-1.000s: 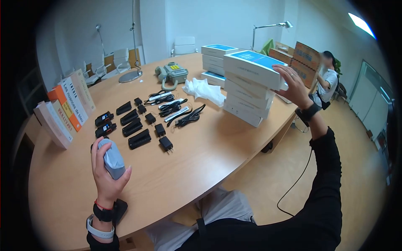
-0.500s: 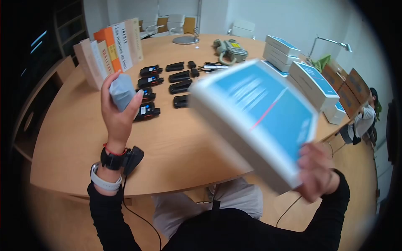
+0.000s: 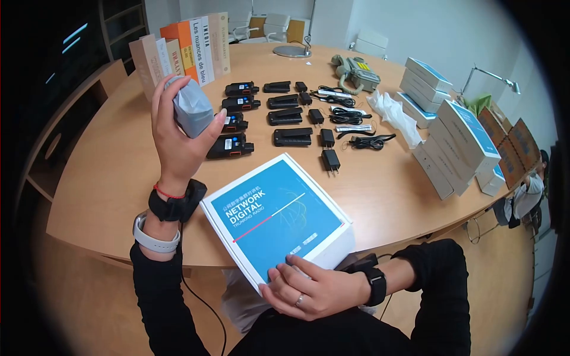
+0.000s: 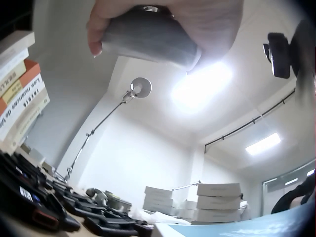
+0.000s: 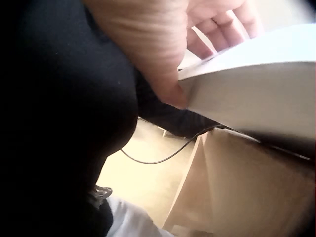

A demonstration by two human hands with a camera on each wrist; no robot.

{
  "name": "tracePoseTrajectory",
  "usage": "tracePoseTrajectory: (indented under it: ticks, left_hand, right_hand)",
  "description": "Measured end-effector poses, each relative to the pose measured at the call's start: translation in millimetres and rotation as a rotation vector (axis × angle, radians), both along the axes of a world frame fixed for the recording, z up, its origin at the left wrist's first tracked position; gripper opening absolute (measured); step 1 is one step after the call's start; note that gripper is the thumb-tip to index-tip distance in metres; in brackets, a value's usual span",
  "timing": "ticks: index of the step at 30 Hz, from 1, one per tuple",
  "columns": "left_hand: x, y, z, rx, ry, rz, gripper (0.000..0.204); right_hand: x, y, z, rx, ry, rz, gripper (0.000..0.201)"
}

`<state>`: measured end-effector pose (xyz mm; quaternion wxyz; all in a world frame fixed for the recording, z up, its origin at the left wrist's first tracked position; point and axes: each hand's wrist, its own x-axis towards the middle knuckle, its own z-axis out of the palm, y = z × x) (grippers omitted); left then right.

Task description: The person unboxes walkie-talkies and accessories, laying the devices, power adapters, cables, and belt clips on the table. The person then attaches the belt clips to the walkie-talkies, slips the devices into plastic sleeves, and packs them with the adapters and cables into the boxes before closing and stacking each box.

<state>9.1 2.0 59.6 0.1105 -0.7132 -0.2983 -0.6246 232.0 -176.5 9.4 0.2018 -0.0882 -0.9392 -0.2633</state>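
My left hand point(image 3: 181, 139) holds a grey wrapped bundle point(image 3: 193, 108) up over the table, fingers curled round it; the bundle point(image 4: 148, 37) also shows at the top of the left wrist view. A white box with a blue lid point(image 3: 267, 207) lies tilted at the table's front edge. My right hand point(image 3: 314, 291) grips its near corner, fingers on the lid. In the right wrist view the thumb of that hand point(image 5: 168, 44) lies against the side of the box point(image 5: 252, 94).
Radios point(image 3: 230, 145), black clips point(image 3: 292, 137), chargers point(image 3: 330, 159) and coiled cables point(image 3: 371, 142) lie in rows beyond the box. Books point(image 3: 202, 50) stand at the back left. A telephone point(image 3: 359, 74), white plastic point(image 3: 395, 115) and stacked boxes point(image 3: 454, 148) are at the right. Someone sits far right.
My right hand has brought the blue-lidded box from the stack on the right down to the front edge. The head view has turned left; my left hand still holds the bundle.
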Motion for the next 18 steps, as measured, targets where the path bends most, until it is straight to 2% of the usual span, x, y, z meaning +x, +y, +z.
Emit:
tracePoseTrajectory:
  ticks: [2,3,5,8,11,13,15,17,18]
  left_hand:
    - [-5,2,1,-0.013,-0.009,0.014,0.059]
    - [-8,3,2,-0.047,-0.053,-0.033,0.058]
    - [-12,2,5,-0.080,-0.091,-0.076,0.057]
    - [-23,-4,15,-0.120,-0.126,-0.115,0.057]
    - [-47,-26,27,-0.154,-0.097,-0.068,0.056]
    - [-64,-53,35,-0.194,0.035,-0.041,0.057]
    - [-83,-83,43,-0.217,0.146,-0.028,0.059]
    - [-91,-110,38,-0.241,0.261,-0.016,0.062]
    - [-94,-124,32,-0.337,0.173,-0.154,0.064]
  right_hand:
    - [-3,-1,-4,-0.161,0.099,0.009,0.026]
    - [-3,0,-3,-0.163,0.099,0.017,0.026]
    - [-2,4,10,-0.421,0.136,0.061,0.036]
    - [-3,16,28,-0.612,0.076,0.035,0.021]
    - [-8,30,70,-0.667,0.039,-0.043,0.017]
    - [-18,47,98,-0.604,0.111,-0.059,0.013]
    - [-30,66,123,-0.482,0.151,-0.175,0.017]
    - [-47,84,149,-0.544,0.119,-0.289,0.024]
    - [-53,92,153,-0.548,0.131,-0.282,0.024]
